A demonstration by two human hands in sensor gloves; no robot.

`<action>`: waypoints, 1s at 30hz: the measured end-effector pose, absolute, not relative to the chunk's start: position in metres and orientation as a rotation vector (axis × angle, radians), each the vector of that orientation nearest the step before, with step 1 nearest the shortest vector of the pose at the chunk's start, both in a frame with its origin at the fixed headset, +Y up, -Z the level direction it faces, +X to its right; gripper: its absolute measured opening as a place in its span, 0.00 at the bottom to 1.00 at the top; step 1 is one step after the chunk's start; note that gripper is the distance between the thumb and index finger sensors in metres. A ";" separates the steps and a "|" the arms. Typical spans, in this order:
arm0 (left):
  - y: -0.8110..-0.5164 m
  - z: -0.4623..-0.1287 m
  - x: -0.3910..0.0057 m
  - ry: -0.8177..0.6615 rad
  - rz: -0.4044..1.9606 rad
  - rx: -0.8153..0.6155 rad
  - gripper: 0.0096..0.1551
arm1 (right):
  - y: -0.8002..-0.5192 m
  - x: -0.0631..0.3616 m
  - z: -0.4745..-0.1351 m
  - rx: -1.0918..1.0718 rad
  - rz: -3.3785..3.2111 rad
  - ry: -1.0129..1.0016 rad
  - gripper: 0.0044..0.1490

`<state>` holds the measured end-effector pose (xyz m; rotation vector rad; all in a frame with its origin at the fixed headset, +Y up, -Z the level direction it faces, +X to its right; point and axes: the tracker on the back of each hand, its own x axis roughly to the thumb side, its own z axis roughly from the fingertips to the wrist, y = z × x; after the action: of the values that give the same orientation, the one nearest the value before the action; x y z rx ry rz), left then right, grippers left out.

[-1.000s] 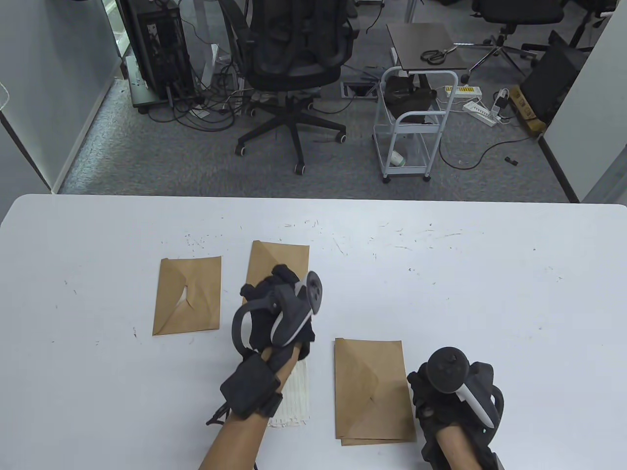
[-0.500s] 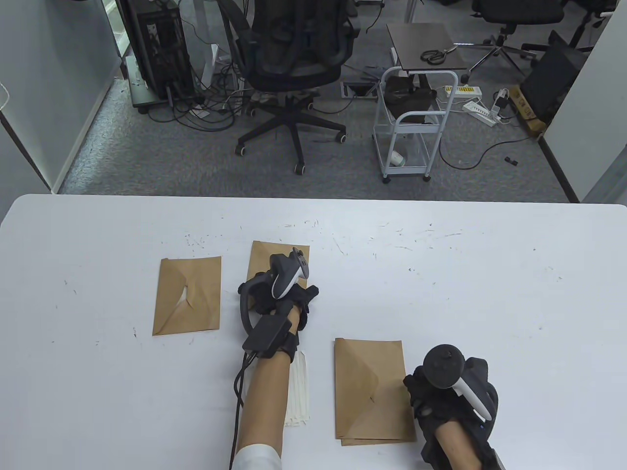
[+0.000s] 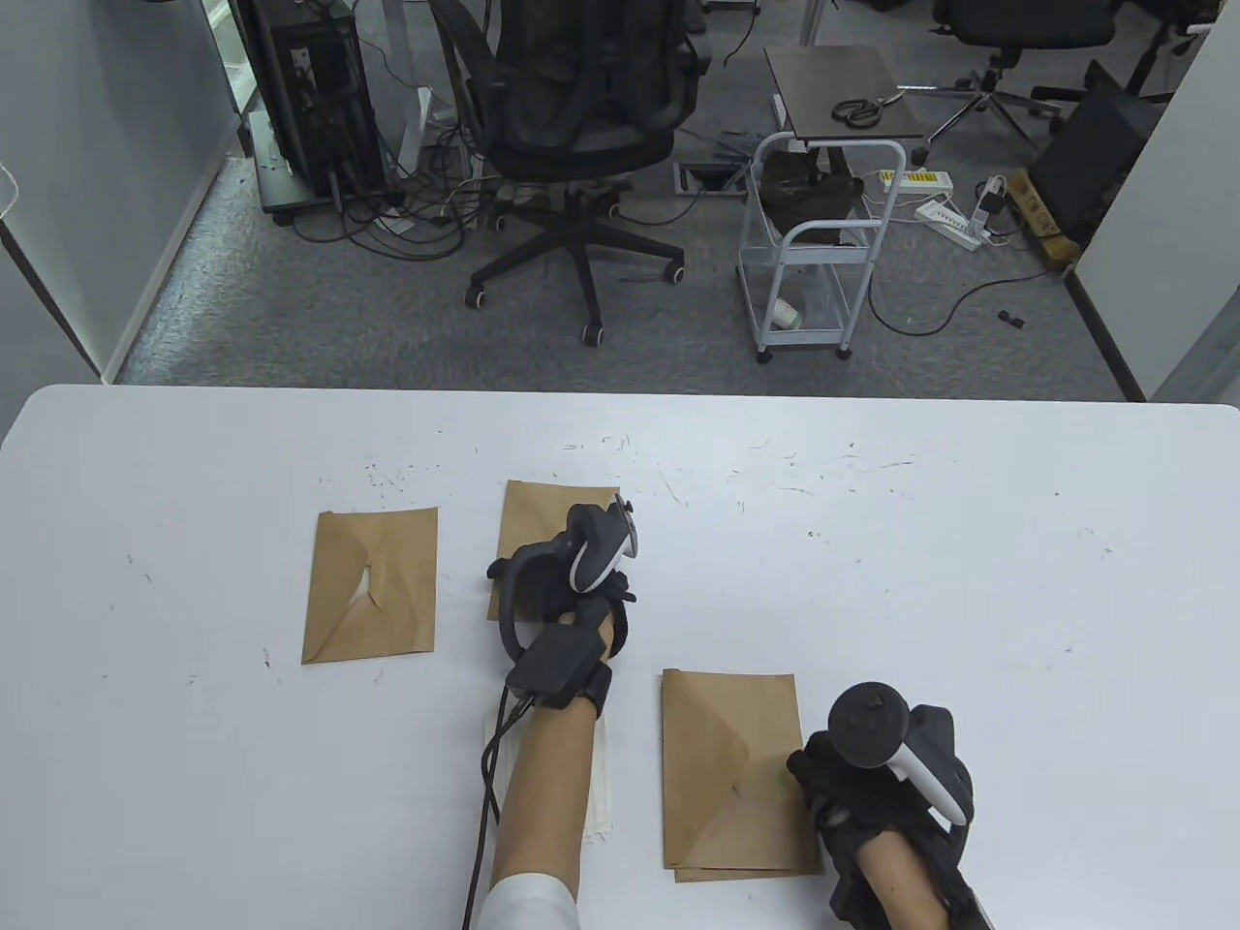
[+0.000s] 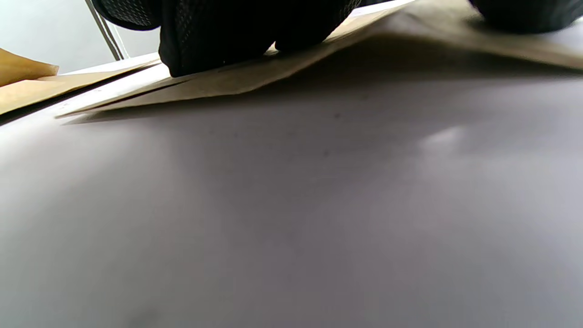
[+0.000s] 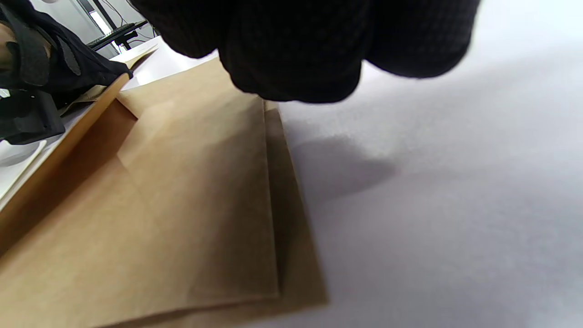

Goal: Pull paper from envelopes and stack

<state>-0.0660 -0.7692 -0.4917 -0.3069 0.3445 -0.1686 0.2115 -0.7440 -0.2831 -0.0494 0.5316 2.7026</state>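
Observation:
Three lots of brown envelopes lie on the white table (image 3: 969,601). My left hand (image 3: 557,593) holds the near end of the middle envelope (image 3: 542,504). In the left wrist view my fingers (image 4: 205,45) lie on top of this envelope (image 4: 282,68), and its near edge stands a little off the table. My right hand (image 3: 819,775) rests with its fingertips on the right edge of a stack of two envelopes (image 3: 727,775), which also shows in the right wrist view (image 5: 182,205). A stack of white paper (image 3: 603,785) lies mostly hidden under my left forearm.
A third envelope (image 3: 373,586) with a torn slit lies to the left, also in the left wrist view (image 4: 23,77). Beyond the table's far edge are an office chair (image 3: 572,126) and a small white cart (image 3: 814,252) on the floor.
My left hand has reached forward onto the middle envelope and turned palm down; the envelope has shifted slightly right. My right hand has slid a little left onto the edge of the envelope stack.

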 end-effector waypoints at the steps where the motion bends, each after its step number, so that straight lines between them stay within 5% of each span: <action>1: -0.771 -0.492 -0.066 0.342 -0.167 -0.307 0.54 | -0.744 0.212 -0.283 -0.049 2.698 0.535 0.24; 10: -0.772 -0.492 -0.066 0.319 -0.176 -0.288 0.43 | -0.742 0.212 -0.283 -0.051 2.700 0.527 0.24; 19: -0.750 -0.474 -0.077 0.287 -0.138 -0.077 0.38 | -0.740 0.214 -0.285 -0.066 2.712 0.490 0.24; 30: -0.669 -0.373 -0.059 -0.003 -0.068 0.189 0.38 | -0.734 0.219 -0.282 -0.077 2.685 0.314 0.30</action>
<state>-0.0594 -0.6688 -0.3729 0.1892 -0.0028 -0.0678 0.2186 -0.7344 -0.2822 -0.0774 0.3139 2.6848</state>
